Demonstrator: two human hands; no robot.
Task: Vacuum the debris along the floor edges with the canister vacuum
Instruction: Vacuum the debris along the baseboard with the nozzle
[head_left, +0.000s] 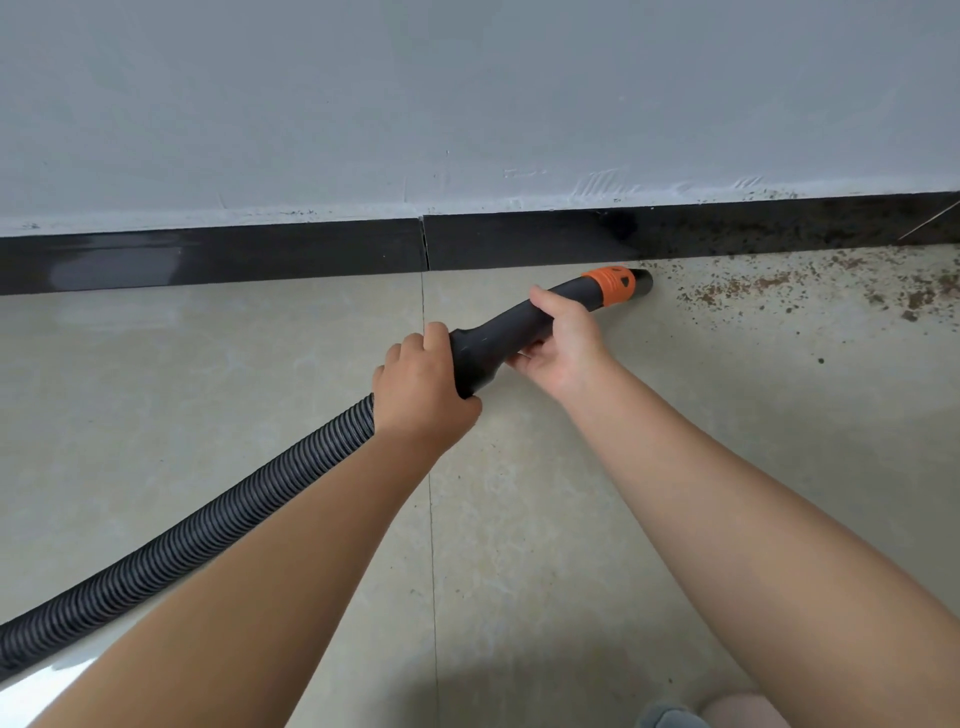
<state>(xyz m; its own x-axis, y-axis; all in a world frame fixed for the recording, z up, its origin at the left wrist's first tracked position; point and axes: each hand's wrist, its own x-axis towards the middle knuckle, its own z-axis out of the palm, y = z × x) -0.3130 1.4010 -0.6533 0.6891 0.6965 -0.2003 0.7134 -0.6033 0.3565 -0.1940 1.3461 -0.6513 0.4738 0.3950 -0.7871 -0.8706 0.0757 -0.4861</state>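
Rigid nozzle tube (524, 322) — light, stiff: right hand (563, 345) and left hand (423, 387) clamp it (ribbed hose (197, 530) flexes); debris (769, 288) lies right.

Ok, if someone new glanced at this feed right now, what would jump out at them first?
Probably the orange collar near the tip of the black vacuum nozzle, aimed at the foot of the dark baseboard. Next, the brown debris scattered over the floor tiles right of the tip, thickest against the baseboard. Both hands hold the tool: left hand where the ribbed hose joins, right hand further forward.
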